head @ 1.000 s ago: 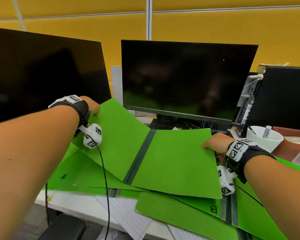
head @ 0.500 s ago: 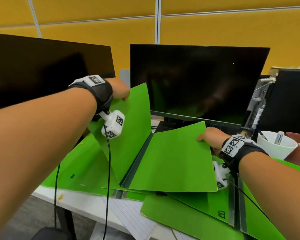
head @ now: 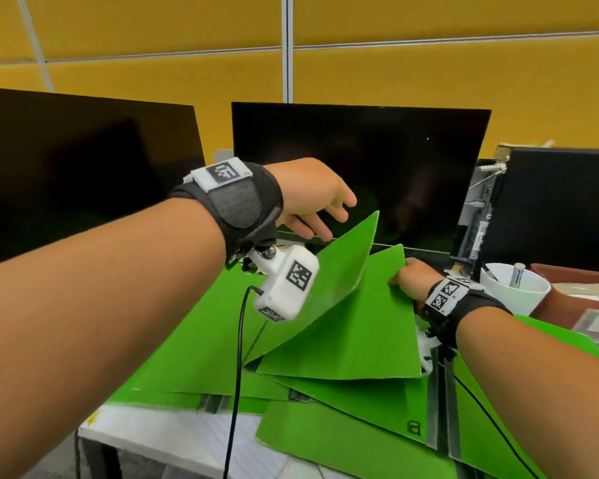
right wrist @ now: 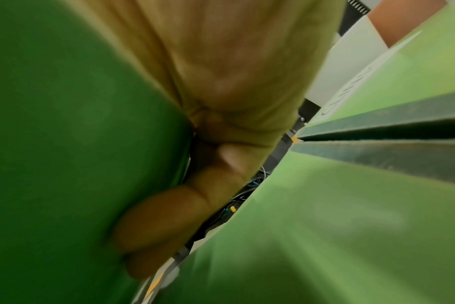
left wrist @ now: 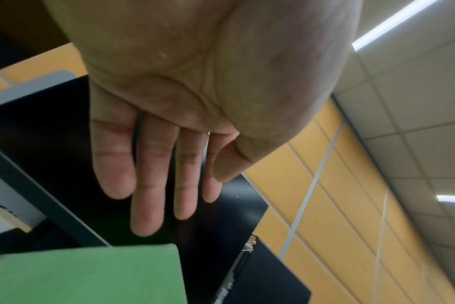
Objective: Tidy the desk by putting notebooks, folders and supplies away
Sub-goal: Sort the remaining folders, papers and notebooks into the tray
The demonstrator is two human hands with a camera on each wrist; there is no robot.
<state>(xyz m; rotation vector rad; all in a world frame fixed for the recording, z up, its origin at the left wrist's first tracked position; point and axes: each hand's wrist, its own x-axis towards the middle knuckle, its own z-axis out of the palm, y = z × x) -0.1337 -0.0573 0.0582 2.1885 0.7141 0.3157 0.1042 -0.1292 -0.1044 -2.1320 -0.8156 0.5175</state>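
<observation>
Head view: a green folder (head: 339, 326) lies half closed on top of a pile (head: 343, 430) of more green folders on the desk (head: 187, 444), in front of 2 dark monitors (head: 360, 167). Its spine runs from the near edge away toward the monitors, at the left of the 2 covers. The left cover (head: 343, 267) stands tilted up and leans rightward over the right cover.

The right hand (head: 408, 276) pinches the far right corner of the right cover, thumb on top. The right wrist view shows fingers (right wrist: 169, 207) curled under the sheet, though blur hides the exact contact.

The left hand (head: 312, 198) is released, fingers (left wrist: 148, 185) straight and together, holding nothing. It hovers just above and left of the raised cover's top edge, apart from it by the left wrist view.

Judgement: the raised cover lies directly below and right of the left palm, so that hand is the nearer one to press it down and shut the folder. The right hand must clear the gap first.
</observation>
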